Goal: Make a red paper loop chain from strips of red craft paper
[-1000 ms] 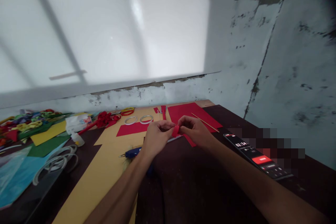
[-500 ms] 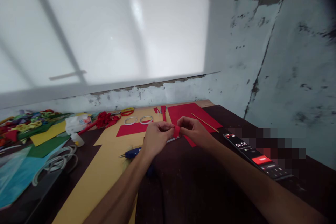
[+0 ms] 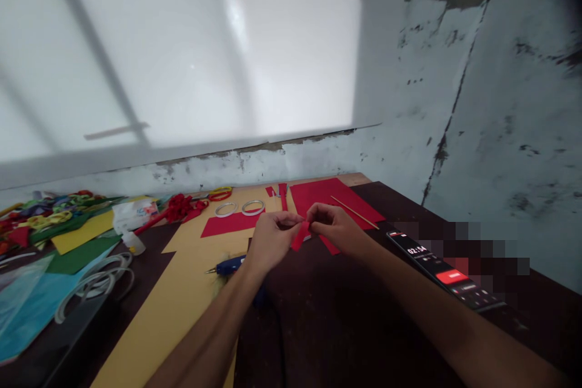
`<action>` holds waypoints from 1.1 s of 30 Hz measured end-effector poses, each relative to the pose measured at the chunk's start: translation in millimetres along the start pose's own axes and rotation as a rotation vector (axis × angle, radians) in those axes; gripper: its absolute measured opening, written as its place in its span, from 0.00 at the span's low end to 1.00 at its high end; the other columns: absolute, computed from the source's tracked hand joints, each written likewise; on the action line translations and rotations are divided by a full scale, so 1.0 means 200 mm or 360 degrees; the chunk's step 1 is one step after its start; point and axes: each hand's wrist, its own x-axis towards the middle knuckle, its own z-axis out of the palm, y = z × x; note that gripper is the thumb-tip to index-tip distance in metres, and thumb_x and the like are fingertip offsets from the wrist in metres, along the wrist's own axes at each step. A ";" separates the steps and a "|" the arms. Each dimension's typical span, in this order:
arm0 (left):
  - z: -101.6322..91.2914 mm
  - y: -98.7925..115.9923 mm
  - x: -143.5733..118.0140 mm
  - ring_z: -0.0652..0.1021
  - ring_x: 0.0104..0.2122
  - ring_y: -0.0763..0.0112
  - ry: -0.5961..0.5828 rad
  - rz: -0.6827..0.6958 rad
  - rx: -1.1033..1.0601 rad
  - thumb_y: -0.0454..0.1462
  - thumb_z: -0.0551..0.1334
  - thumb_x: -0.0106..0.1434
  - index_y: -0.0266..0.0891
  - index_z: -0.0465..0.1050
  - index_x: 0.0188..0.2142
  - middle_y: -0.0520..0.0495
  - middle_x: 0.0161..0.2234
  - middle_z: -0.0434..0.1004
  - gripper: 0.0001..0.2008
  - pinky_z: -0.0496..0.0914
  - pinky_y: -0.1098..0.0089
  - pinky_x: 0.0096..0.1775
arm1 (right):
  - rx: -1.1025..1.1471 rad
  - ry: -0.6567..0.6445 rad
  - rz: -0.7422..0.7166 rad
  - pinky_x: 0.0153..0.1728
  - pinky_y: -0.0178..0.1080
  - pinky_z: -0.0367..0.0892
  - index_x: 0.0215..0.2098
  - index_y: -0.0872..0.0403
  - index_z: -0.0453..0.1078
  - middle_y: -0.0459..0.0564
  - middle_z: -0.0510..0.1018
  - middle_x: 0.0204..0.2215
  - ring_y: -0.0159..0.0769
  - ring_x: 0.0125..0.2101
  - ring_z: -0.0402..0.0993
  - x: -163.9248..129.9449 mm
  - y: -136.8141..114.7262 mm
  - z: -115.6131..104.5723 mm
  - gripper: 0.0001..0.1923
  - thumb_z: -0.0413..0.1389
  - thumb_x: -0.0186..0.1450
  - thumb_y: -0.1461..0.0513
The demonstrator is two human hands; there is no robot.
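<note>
Red paper, a narrow strip point(image 3: 300, 235) of it, hangs pinched between two bare hands above the dark wooden table point(image 3: 345, 321). The left hand point(image 3: 269, 239) closes thumb and forefinger on the strip's upper end; the right hand point(image 3: 339, 227) grips the same end from the other side, fingertips nearly touching those of the left. A second ago the strip was curled into a small tight loop between the fingers; now it has opened and its free end slants down toward the table, so the judgement is that the roll has been let out or is being reworked, not finished.

Just behind the hands lie flat red paper sheets point(image 3: 334, 197), with a thin wooden stick point(image 3: 354, 212) resting across them. Left of those sheets, two rings of tape point(image 3: 240, 208) sit on a yellow sheet point(image 3: 182, 291), and beyond them a red paper flower point(image 3: 179, 206) and a pair of scissors point(image 3: 220, 193). A blue glue gun point(image 3: 230, 265) lies on the yellow sheet just below the left hand. A phone point(image 3: 448, 273) showing a running timer rests on the table to the right of the hands. Far to the left of the yellow sheet, a heap of coloured paper scraps point(image 3: 50, 209) crowds the table's edge.
</note>
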 end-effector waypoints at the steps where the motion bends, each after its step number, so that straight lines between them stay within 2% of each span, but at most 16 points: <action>1: 0.00 0.00 0.00 0.75 0.25 0.72 -0.0022 -0.0022 -0.0015 0.35 0.67 0.53 0.32 0.81 0.33 0.47 0.25 0.80 0.09 0.64 0.75 0.27 | -0.0008 0.0010 -0.0011 0.30 0.35 0.60 0.28 0.54 0.67 0.42 0.71 0.24 0.30 0.26 0.67 0.00 0.00 0.00 0.03 0.57 0.54 0.65; 5: 0.00 0.00 0.00 0.73 0.21 0.74 0.0009 -0.0053 0.0014 0.35 0.67 0.53 0.33 0.81 0.33 0.48 0.23 0.79 0.08 0.62 0.76 0.24 | 0.0029 0.0018 0.0006 0.31 0.36 0.61 0.28 0.54 0.67 0.42 0.71 0.23 0.30 0.26 0.67 0.01 0.01 0.00 0.03 0.57 0.53 0.65; 9: 0.00 0.00 0.00 0.75 0.24 0.73 -0.0001 0.0006 -0.0026 0.34 0.66 0.54 0.33 0.80 0.33 0.49 0.23 0.79 0.07 0.65 0.75 0.27 | 0.0018 0.0014 0.0006 0.31 0.36 0.61 0.28 0.54 0.67 0.41 0.71 0.23 0.30 0.26 0.67 0.00 -0.01 0.00 0.03 0.56 0.54 0.65; 13: 0.00 0.00 0.01 0.75 0.22 0.73 0.0029 -0.0018 -0.0044 0.35 0.68 0.53 0.32 0.80 0.32 0.48 0.24 0.80 0.08 0.65 0.75 0.26 | 0.0020 0.0013 0.0029 0.31 0.35 0.60 0.29 0.54 0.67 0.41 0.72 0.23 0.30 0.26 0.67 -0.01 -0.03 0.01 0.04 0.56 0.53 0.66; 20: 0.01 -0.01 0.01 0.78 0.26 0.71 -0.0078 0.0014 -0.0159 0.36 0.71 0.50 0.33 0.80 0.32 0.47 0.25 0.81 0.10 0.68 0.74 0.30 | 0.0049 0.0016 0.0031 0.29 0.34 0.59 0.28 0.53 0.66 0.40 0.70 0.22 0.29 0.25 0.65 -0.01 -0.02 0.00 0.04 0.55 0.52 0.66; 26: 0.00 -0.01 0.00 0.78 0.26 0.71 -0.0048 0.0000 -0.0082 0.33 0.67 0.53 0.33 0.80 0.33 0.47 0.25 0.81 0.07 0.69 0.73 0.30 | 0.0131 -0.0007 0.0097 0.30 0.35 0.61 0.28 0.54 0.66 0.41 0.71 0.23 0.29 0.25 0.66 -0.01 -0.03 0.01 0.04 0.56 0.52 0.65; 31: 0.01 -0.03 0.01 0.78 0.28 0.70 -0.0042 0.0145 0.0110 0.32 0.65 0.53 0.33 0.80 0.33 0.46 0.27 0.81 0.07 0.68 0.73 0.30 | 0.0090 0.0047 0.0129 0.29 0.34 0.61 0.26 0.54 0.67 0.41 0.69 0.23 0.28 0.24 0.65 -0.01 -0.02 0.01 0.03 0.55 0.51 0.65; 33: 0.01 -0.03 0.01 0.78 0.27 0.69 -0.0016 0.0141 0.0172 0.32 0.64 0.53 0.33 0.80 0.33 0.46 0.27 0.80 0.08 0.67 0.73 0.29 | 0.0057 0.0027 0.0116 0.29 0.34 0.61 0.27 0.54 0.67 0.41 0.69 0.23 0.28 0.24 0.65 -0.01 -0.02 0.01 0.04 0.55 0.51 0.65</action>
